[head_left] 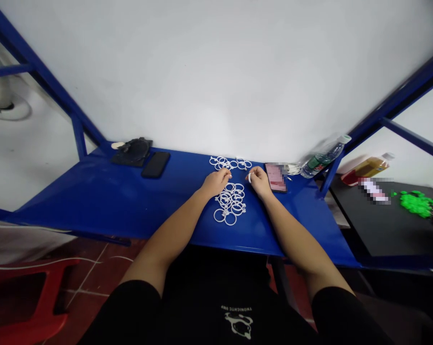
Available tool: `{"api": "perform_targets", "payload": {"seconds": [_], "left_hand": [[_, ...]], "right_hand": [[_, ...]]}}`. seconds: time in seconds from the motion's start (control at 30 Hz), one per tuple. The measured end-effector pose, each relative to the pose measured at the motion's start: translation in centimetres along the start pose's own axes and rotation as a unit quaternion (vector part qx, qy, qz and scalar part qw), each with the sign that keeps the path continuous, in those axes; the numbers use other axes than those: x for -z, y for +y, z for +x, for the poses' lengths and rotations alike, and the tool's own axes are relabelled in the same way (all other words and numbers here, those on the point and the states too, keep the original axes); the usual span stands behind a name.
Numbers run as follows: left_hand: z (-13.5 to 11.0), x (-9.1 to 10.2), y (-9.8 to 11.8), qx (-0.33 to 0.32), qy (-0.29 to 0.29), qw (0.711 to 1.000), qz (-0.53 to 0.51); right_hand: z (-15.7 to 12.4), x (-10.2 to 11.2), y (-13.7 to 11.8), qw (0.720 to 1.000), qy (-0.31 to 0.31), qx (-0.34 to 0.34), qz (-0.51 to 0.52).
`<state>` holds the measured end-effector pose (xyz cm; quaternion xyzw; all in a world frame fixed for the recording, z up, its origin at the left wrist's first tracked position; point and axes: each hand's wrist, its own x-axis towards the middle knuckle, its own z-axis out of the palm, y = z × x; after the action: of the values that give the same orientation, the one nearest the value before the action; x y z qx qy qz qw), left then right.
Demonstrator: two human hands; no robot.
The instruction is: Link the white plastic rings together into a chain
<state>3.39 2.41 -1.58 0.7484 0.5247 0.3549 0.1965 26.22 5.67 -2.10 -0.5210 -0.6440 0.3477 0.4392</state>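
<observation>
My left hand [216, 183] is closed in a pinch just above the blue table. A tiny pale spot shows at its fingertips, too small to name. My right hand [260, 183] is curled around a small white ring [250, 178], seen almost edge-on. Below and between the hands lies a pile of white plastic rings [230, 219] with small knobs, several overlapping. Beyond my fingertips, near the wall, lies a second group of white rings [243, 164].
A blue table [104, 191] backs onto a white wall. To the left lie a black phone [156, 164] and a dark crumpled item [133, 151]. At right are another phone [275, 177], a white cable [293, 168] and a plastic bottle [322, 158]. Green pieces [417, 203] cover part of a neighbouring black surface.
</observation>
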Motion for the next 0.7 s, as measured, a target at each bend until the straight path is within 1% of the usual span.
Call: {"api": "perform_targets", "payload": {"seconds": [0.07,0.17,0.23,0.3,0.4,0.5,0.7], "left_hand": [[0.04,-0.04,-0.08,0.0,0.017,0.999,-0.031],[0.14,-0.04,-0.11,0.025,0.053,0.996,-0.074],[0.24,-0.01,-0.09,0.045,0.077,0.993,-0.077],[0.33,0.04,-0.05,0.054,0.089,0.993,-0.058],[0.36,0.1,-0.03,0.049,0.092,0.994,-0.032],[0.32,0.13,-0.07,0.037,0.087,0.995,-0.036],[0.11,0.3,-0.02,0.001,0.062,0.997,-0.044]], "right_hand": [[0.16,-0.35,0.09,0.998,-0.002,-0.025,0.049],[0.15,-0.62,-0.04,0.994,0.001,-0.062,0.086],[0.08,-0.68,-0.15,0.991,0.003,-0.072,0.116],[0.02,-0.72,-0.22,0.988,0.006,-0.07,0.136],[-0.06,-0.74,-0.31,0.987,0.012,-0.057,0.148],[-0.11,-0.58,-0.45,0.983,0.018,-0.054,0.176],[-0.08,-0.16,-0.64,0.971,0.003,-0.05,0.235]]}}
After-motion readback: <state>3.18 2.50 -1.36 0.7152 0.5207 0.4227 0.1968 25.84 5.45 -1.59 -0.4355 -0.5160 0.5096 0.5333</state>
